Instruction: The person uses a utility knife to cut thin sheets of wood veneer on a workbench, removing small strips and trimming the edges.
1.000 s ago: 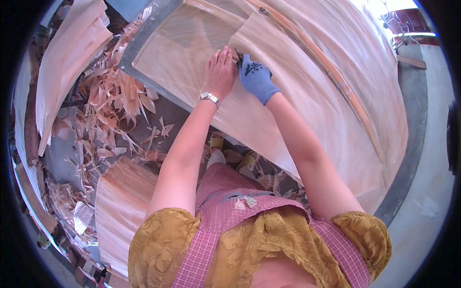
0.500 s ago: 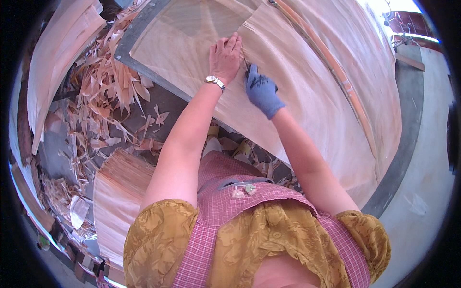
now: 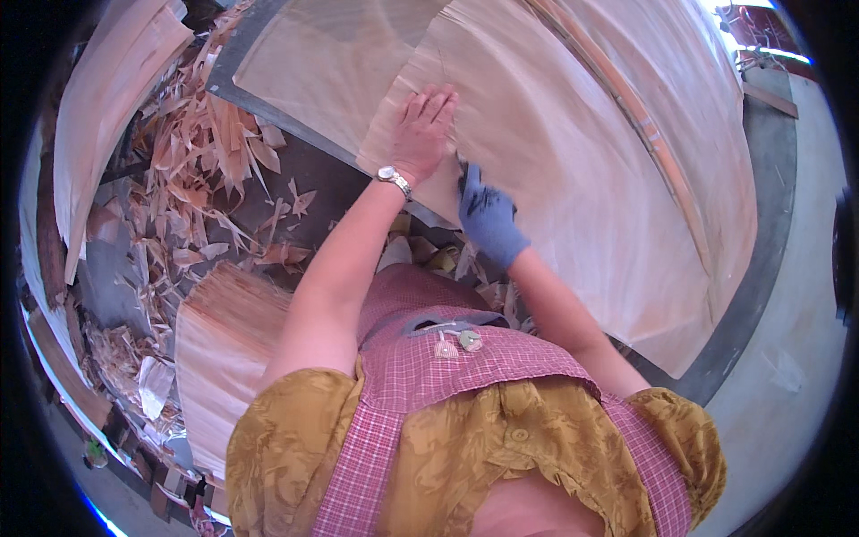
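Note:
A broad, thin sheet of pinkish wood veneer (image 3: 591,188) lies rippled over a paler sheet (image 3: 331,72) on the work table. My left hand (image 3: 426,134), bare and with a wristwatch, presses flat on the veneer near its left edge, fingers stretched forward. Just to its right is my right hand (image 3: 492,219) in a blue glove, fingers wrapped round a slim dark-handled knife (image 3: 463,170). The knife's tip meets the veneer close to the left palm; most of its handle is hidden in the glove. A thin line runs in the veneer ahead of my left fingers.
A long narrow wooden strip (image 3: 646,125) lies across the veneer to the right. The table's dark grey edge (image 3: 277,123) shows at left. Torn veneer scraps (image 3: 201,143) cover the floor there. A veneer stack (image 3: 224,385) stands low at left, with hanging sheets (image 3: 107,116) beyond.
Both hands have come nearer to my body, the knife moving with the right one. The upper veneer's left edge now lies farther left, covering more of the paler sheet.

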Action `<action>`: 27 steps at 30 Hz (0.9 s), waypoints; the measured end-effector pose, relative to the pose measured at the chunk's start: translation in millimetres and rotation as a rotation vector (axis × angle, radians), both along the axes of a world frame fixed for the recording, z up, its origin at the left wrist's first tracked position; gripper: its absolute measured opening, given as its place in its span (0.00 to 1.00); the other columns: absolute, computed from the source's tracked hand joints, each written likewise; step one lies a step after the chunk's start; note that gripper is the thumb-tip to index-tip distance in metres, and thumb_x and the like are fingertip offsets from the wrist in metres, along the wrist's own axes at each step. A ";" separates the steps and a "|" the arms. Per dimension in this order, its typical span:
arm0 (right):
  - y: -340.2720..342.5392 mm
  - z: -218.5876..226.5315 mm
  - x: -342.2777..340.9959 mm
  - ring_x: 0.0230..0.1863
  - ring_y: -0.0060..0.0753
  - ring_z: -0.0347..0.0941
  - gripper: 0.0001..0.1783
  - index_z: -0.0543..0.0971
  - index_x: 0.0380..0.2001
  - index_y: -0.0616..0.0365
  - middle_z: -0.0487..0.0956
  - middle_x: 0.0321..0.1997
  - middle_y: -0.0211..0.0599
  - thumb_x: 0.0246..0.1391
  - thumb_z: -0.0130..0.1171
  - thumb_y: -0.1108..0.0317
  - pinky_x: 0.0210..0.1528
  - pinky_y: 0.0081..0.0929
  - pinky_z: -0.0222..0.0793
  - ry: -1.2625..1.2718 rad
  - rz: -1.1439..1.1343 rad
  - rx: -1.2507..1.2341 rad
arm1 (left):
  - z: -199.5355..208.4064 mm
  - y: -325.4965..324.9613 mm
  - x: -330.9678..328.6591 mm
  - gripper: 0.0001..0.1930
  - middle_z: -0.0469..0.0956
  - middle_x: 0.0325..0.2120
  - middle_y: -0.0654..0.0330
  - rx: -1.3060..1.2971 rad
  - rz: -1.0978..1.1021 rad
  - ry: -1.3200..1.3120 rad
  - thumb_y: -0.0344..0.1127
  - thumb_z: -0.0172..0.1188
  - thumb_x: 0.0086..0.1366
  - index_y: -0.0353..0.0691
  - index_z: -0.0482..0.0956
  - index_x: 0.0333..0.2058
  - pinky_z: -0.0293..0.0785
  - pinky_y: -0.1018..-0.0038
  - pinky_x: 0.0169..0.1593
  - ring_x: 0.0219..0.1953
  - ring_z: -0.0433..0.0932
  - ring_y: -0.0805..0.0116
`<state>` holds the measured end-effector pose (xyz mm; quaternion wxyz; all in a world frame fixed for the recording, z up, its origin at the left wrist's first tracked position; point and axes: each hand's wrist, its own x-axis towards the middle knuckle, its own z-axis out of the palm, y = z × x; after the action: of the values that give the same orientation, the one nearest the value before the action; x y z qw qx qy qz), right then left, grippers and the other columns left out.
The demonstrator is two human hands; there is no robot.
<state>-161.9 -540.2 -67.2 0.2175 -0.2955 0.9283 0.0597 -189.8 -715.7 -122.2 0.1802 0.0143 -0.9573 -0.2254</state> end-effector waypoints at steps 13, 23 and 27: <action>104.7 -4.8 111.7 0.37 0.55 0.81 0.19 0.68 0.53 0.63 0.82 0.38 0.56 0.62 0.50 0.65 0.35 0.44 0.78 -0.257 -0.027 -0.067 | -0.8 4.6 0.1 0.24 0.68 0.64 0.68 -0.176 0.055 -0.019 0.37 0.53 0.67 0.50 0.70 0.62 0.57 0.61 0.67 0.65 0.64 0.62; -11.3 37.9 -176.3 0.35 0.51 0.79 0.09 0.72 0.41 0.52 0.79 0.33 0.46 0.66 0.50 0.59 0.33 0.48 0.74 0.267 0.247 -0.475 | 21.1 4.8 -15.8 0.16 0.76 0.54 0.62 -0.085 0.050 0.023 0.35 0.58 0.63 0.43 0.79 0.49 0.59 0.59 0.65 0.59 0.70 0.61; -63.2 24.3 -224.6 0.36 0.52 0.80 0.10 0.71 0.42 0.51 0.80 0.34 0.46 0.66 0.49 0.58 0.36 0.48 0.74 0.267 0.406 -0.336 | 28.6 4.2 -20.7 0.12 0.78 0.48 0.60 -0.022 0.047 0.055 0.34 0.61 0.60 0.41 0.80 0.43 0.60 0.57 0.64 0.57 0.72 0.60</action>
<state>-386.5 -603.4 -42.9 0.0249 -0.4967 0.8675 -0.0139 -210.5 -711.5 -93.6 0.2117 0.0284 -0.9539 -0.2109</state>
